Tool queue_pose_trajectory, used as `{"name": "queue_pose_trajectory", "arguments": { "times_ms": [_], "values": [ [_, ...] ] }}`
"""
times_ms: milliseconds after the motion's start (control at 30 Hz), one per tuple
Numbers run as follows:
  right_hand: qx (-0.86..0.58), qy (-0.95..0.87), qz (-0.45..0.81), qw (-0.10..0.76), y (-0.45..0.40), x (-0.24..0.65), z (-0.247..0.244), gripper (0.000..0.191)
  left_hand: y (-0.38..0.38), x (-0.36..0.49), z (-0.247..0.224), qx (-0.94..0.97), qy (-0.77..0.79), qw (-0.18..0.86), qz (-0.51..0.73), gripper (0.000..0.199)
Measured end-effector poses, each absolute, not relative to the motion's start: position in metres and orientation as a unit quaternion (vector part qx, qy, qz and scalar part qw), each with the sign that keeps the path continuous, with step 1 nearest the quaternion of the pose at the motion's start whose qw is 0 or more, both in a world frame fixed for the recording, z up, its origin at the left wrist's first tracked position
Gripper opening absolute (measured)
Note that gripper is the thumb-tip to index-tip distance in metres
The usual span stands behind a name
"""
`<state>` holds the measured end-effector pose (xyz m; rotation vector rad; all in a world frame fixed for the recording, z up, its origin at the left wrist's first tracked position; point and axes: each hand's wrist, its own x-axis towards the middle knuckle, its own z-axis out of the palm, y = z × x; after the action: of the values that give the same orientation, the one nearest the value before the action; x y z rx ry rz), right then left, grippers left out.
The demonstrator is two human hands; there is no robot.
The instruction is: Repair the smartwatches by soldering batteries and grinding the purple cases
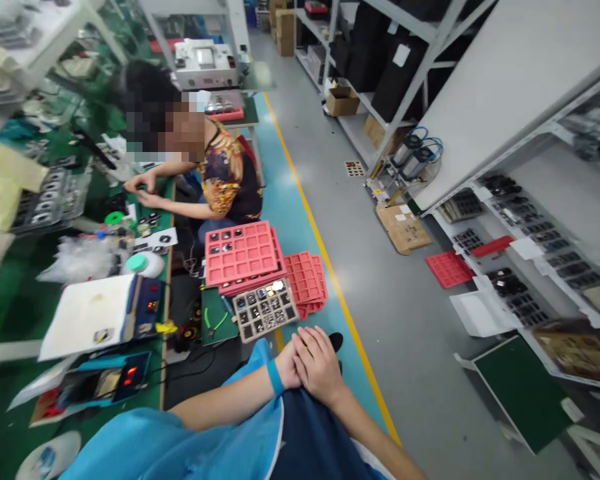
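My right hand (pixel 320 363) lies over my left hand (pixel 287 367) at my lap, its fingers stretched out and lying flat. Most of my left hand's fingers are hidden beneath it. A blue band (pixel 275 378) circles my left wrist. I see no object in either hand. Just beyond them is a beige compartment tray (pixel 245 337) of small parts. A stack of red trays (pixel 245 260) stands behind it, with a few dark round parts in the top one. More red trays (pixel 306 277) are piled to the right. Green-handled pliers (pixel 215 323) lie left of the compartment tray.
On the left, a green workbench (pixel 5 387) carries a box-shaped device (pixel 147 307), a white bottle (pixel 153 265) and plastic bags. A co-worker (pixel 230 173) sits there, both hands on something small. Shelves (pixel 460 227) line the right side, beyond a yellow floor line (pixel 330 267).
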<state>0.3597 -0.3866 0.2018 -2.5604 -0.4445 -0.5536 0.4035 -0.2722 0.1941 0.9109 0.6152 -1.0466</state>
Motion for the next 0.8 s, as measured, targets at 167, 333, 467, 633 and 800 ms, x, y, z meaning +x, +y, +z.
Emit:
{"name": "queue_pose_trajectory", "arguments": {
  "times_ms": [167, 333, 467, 633, 800],
  "values": [
    [-0.957, -0.034, -0.238, 0.16, -0.518, 0.364, 0.201, 0.04, -0.431, 0.435, 0.202, 0.362, 0.237, 0.637, -0.638, 0.039],
    [-0.965, -0.003, -0.23, 0.123, -0.601, 0.37, 0.195, 0.05, -0.528, 0.453, 0.205, 0.264, 0.313, 0.636, -0.654, 0.022],
    [-0.975, -0.053, -0.187, 0.112, -0.64, 0.422, 0.197, 0.057, -0.565, 0.502, 0.198, 0.171, 0.351, 0.685, -0.615, 0.006],
    [-0.973, -0.126, -0.146, 0.13, -0.679, 0.511, 0.207, 0.059, -0.58, 0.594, 0.194, 0.1, 0.339, 0.747, -0.563, 0.017],
    [-0.975, -0.001, -0.188, 0.122, -0.777, 0.571, 0.173, 0.039, -0.573, 0.683, 0.187, 0.075, 0.34, 0.794, -0.499, 0.017]
  ]
}}
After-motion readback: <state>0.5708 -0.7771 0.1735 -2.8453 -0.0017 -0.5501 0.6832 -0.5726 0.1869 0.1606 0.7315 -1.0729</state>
